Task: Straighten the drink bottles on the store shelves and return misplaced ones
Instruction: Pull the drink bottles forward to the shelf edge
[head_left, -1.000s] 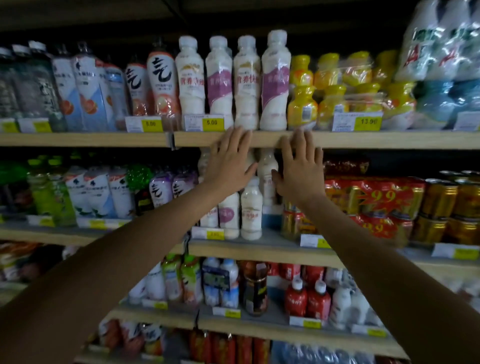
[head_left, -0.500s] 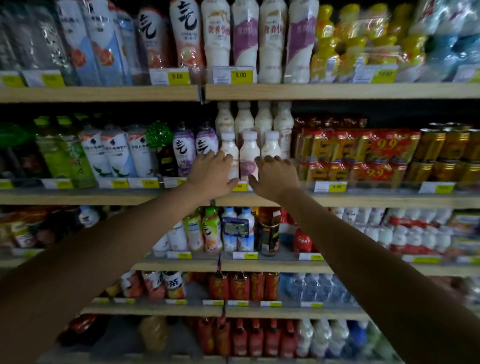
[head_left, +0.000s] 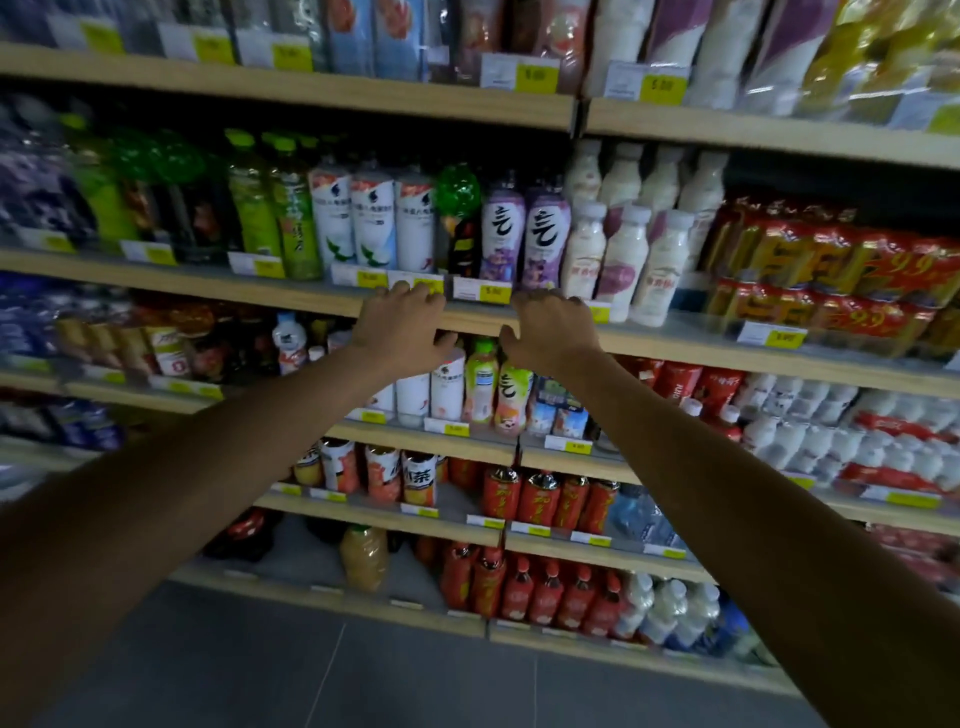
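Both my arms reach out to the shelf edge (head_left: 311, 299) under the row of drinks. My left hand (head_left: 402, 325) hovers in front of that edge, fingers loosely curled, holding nothing. My right hand (head_left: 553, 332) is beside it, fingers bent downward, also empty. Just above the hands stand two purple-labelled bottles (head_left: 524, 236), a dark bottle with a green top (head_left: 460, 218) and white milk-drink bottles (head_left: 623, 260). Below the hands a white bottle (head_left: 447, 387), a green-capped bottle (head_left: 481, 382) and a peach-labelled bottle (head_left: 511, 397) stand on the lower shelf.
Red multipacks (head_left: 831, 275) fill the right of the hands' shelf. Green tea bottles (head_left: 275, 213) and white-blue bottles (head_left: 374, 218) stand to the left. Lower shelves hold red bottles (head_left: 540, 499) and small white bottles (head_left: 841, 441). Grey floor tiles (head_left: 363, 670) lie below.
Both hands have dropped from the top shelf edge to the shelf edge below the purple bottles and shifted left off the white milk bottles. The view has tilted downward.
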